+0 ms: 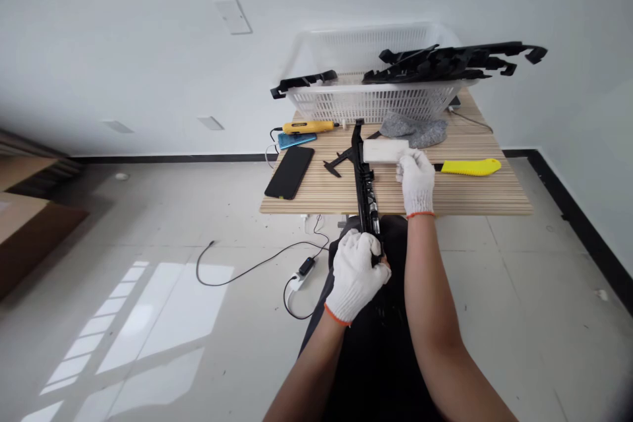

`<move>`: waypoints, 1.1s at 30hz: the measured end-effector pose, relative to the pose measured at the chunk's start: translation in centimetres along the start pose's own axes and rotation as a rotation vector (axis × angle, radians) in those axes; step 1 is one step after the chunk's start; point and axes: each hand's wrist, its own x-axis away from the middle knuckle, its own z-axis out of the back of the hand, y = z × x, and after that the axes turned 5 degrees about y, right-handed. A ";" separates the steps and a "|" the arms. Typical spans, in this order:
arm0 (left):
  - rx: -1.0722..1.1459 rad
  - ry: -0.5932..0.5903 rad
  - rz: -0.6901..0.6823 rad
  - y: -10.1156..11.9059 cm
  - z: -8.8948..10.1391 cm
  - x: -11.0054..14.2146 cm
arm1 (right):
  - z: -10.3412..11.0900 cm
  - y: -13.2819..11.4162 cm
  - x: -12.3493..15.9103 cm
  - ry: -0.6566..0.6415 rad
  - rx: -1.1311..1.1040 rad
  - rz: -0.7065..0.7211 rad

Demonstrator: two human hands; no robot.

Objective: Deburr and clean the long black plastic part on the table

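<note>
- Facing a striped wooden table (465,199).
- Seeing a white slotted basket (366,102) standing at the table's back, with black parts (445,64) poking out past its rim.
- Holding a long black part (364,188), stretching from short of the table's front edge to above its middle.
- Gripping it low down, just short of the table's front edge, with curled fingers of the white-gloved left hand (357,271).
- Bending the fingers of the white-gloved right hand (417,178) above the table's front right area, at one end of a white block (383,151); not being able to tell whether pinching or only touching it.
- Seeing a grey cloth (420,132) lying right of the table's middle.
- Noticing a black phone (290,173) lying at the table's left front corner.
- Seeing a yellow-handled tool (471,167) lying on the table's right side.
- Noticing a yellow pen-shaped tool (309,127) lying at the table's back left.
- Seeing a dark caliper (340,159) lying near the table's middle, partly hidden.
</note>
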 end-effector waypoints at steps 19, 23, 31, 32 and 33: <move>-0.041 -0.032 -0.065 0.0 0.2 0.0 | 0.1 0.2 -0.3 -0.044 -0.001 0.026; -0.030 -0.066 -0.068 0.1 0.2 -0.1 | 0.0 0.3 -0.2 -0.102 0.030 0.041; -0.006 -0.078 -0.056 0.0 0.2 -0.1 | -0.1 0.4 -0.3 -0.165 0.047 0.092; 0.008 -0.057 -0.035 0.0 0.2 -0.1 | 0.0 0.4 -0.3 -0.122 0.032 0.078; 0.017 -0.031 -0.011 0.0 0.2 -0.1 | 0.0 0.4 -0.3 -0.074 0.017 0.060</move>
